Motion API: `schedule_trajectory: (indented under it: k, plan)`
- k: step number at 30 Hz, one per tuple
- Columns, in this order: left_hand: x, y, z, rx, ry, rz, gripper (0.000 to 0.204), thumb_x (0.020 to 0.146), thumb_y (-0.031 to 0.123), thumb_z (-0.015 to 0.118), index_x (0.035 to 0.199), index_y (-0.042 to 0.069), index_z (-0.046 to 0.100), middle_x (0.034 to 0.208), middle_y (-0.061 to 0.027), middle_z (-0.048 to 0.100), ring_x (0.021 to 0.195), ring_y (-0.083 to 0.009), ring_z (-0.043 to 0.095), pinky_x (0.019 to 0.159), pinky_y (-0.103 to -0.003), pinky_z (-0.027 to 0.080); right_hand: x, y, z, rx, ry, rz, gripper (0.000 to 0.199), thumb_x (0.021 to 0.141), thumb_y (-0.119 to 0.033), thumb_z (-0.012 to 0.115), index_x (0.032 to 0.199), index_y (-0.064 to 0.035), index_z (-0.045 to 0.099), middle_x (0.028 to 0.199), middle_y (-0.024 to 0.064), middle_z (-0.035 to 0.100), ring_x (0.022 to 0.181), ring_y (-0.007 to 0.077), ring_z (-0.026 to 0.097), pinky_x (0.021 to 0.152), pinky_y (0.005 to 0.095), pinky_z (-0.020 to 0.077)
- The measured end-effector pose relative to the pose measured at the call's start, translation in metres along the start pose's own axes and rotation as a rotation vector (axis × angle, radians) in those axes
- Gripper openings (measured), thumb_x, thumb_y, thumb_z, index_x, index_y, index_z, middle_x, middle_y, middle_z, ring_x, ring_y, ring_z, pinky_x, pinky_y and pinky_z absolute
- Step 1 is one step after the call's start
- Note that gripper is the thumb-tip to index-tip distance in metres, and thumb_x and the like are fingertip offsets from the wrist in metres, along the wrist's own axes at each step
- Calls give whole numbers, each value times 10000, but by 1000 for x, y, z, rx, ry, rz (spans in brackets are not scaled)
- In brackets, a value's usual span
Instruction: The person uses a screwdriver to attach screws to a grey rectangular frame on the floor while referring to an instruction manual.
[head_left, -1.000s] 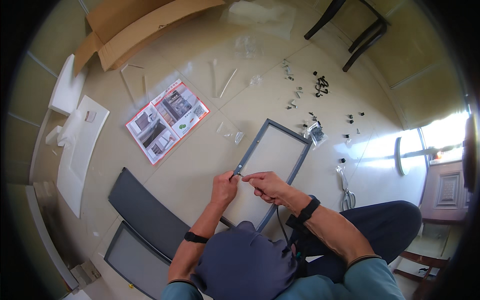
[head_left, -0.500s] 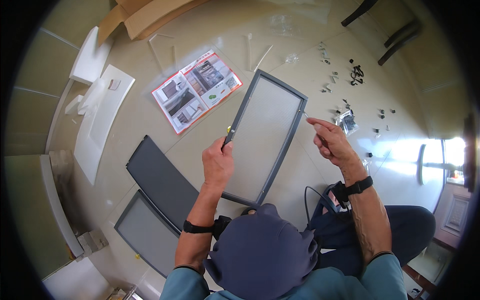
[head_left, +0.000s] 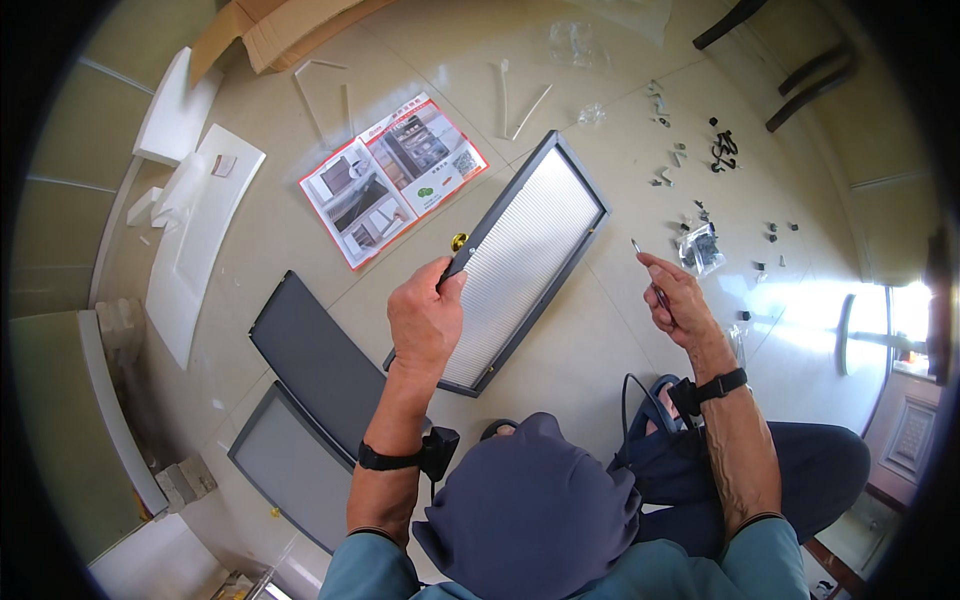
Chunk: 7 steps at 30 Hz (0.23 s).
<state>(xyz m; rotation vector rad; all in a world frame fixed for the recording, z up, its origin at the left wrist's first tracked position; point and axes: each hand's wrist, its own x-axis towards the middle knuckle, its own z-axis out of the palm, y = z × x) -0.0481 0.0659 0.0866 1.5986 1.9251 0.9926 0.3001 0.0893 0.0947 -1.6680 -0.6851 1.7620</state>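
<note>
My left hand (head_left: 425, 315) is closed around the left edge of a door panel (head_left: 530, 265) with a dark grey frame and a pale ribbed sheet. It holds the panel tilted over the floor. A gold knob (head_left: 459, 242) sticks out from that same edge, just above my fingers. Small fittings show along the right edge of the frame. To the right of the panel and apart from it, my right hand (head_left: 680, 300) grips a slim screwdriver (head_left: 637, 246). Its metal tip points up and left; the palm hides most of the handle.
A printed sheet (head_left: 393, 180) lies beyond the panel. At left are a dark grey board (head_left: 320, 355), a second framed panel (head_left: 290, 465) and white foam (head_left: 205, 240). Screws and black fittings (head_left: 722, 150) lie scattered at right near a small plastic bag (head_left: 701, 250). A cardboard box (head_left: 285, 35) stands at the back.
The panel has tilted in my left hand, and its sheet now catches bright light. My right hand has drawn the screwdriver away from the frame's right edge, toward the right.
</note>
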Motion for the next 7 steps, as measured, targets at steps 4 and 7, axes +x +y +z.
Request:
schedule_trajectory:
  k: [4,7]
  plan:
    - [6,-1,-1,-60,31,35,164,811,102,716,954,41,664,772,-185,633,704,-375,619,602,-417,477,10,11,5,-8,-1,26,418,992,-243,541,1365,-54,538,644,6,553,384,43,373,327,195,260]
    - [5,-31,-25,44,-42,82,163,808,112,715,940,47,646,771,-190,620,732,-391,611,616,-427,477,25,25,-11,95,-101,30,462,985,-228,545,1412,-64,475,646,26,570,360,39,388,290,181,282]
